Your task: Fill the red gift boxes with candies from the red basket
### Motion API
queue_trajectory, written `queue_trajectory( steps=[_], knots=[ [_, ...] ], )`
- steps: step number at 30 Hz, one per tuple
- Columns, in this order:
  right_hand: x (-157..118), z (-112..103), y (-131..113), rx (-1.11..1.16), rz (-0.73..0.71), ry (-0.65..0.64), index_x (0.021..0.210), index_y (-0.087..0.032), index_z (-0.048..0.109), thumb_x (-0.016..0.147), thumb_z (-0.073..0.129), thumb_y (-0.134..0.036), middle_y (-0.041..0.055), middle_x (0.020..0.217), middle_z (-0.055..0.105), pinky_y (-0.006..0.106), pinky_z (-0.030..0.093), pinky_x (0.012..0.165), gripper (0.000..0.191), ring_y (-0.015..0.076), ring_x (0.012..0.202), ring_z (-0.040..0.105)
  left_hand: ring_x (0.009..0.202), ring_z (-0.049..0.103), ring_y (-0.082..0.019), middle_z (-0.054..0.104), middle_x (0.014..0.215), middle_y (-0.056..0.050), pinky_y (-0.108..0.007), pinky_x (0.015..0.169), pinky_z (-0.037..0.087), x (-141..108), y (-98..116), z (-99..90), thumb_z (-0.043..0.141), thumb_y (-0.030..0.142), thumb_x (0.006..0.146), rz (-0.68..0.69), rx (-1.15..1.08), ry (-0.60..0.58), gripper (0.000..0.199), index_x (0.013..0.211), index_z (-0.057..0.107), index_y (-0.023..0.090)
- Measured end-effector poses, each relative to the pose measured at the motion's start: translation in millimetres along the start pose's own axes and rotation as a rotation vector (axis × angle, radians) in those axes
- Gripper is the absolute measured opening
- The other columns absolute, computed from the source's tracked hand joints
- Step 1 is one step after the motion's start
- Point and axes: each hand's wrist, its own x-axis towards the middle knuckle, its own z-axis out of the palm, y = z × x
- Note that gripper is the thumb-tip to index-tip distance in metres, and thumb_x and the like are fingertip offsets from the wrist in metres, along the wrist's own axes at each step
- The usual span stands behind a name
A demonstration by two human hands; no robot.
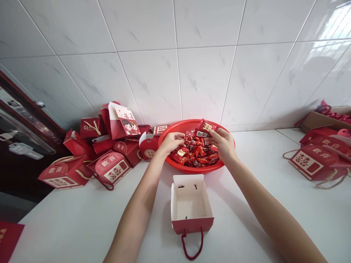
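Observation:
My right hand (222,143) is closed on a red candy packet (204,128) with pale lettering, raised over the right part of a red plastic basket (192,169). Over the basket's left part, my left hand (172,143) has its fingers curled together at the red wrappers; what they pinch, if anything, is hidden. Many wrapped candies (201,153), red and some darker, fill the basket. In front of it, between my forearms, an open red gift box (192,204) with a white inside stands with no candy in it. Its dark red cord handle (192,252) lies toward me.
At the left, several red gift boxes (111,168) with cord handles are piled against the tiled wall (204,80). More closed boxes (315,160) and a brown carton (315,122) stand at the right. A red piece (9,237) lies at the lower left. Keys (26,150) hang at the dark door.

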Motion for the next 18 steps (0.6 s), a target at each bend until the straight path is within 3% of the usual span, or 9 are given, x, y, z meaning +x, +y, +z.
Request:
queue_trajectory(
  steps=[9, 18],
  knots=[
    [2, -3, 4, -0.003, -0.012, 0.001, 0.079, -0.021, 0.071, 0.062, 0.089, -0.049, 0.0005, 0.08, 0.075, 0.026, 0.059, 0.064, 0.037, 0.0152, 0.065, 0.072, 0.084, 0.07, -0.019, 0.078, 0.084, -0.001, -0.028, 0.078, 0.053, -1, 4, -0.6, 0.073, 0.008, 0.057, -0.015, -0.159, 0.097, 0.022, 0.075, 0.078, 0.021],
    [3, -3, 4, -0.018, -0.028, -0.012, 0.08, -0.021, 0.072, 0.065, 0.088, -0.049, 0.0012, 0.083, 0.076, 0.026, 0.06, 0.064, 0.036, 0.0148, 0.065, 0.071, 0.067, 0.063, -0.014, 0.07, 0.073, 0.002, -0.022, 0.054, 0.042, -9, 13, 2.3, 0.07, 0.013, 0.067, -0.081, -0.205, 0.066, 0.013, 0.077, 0.074, 0.021]
  ],
)
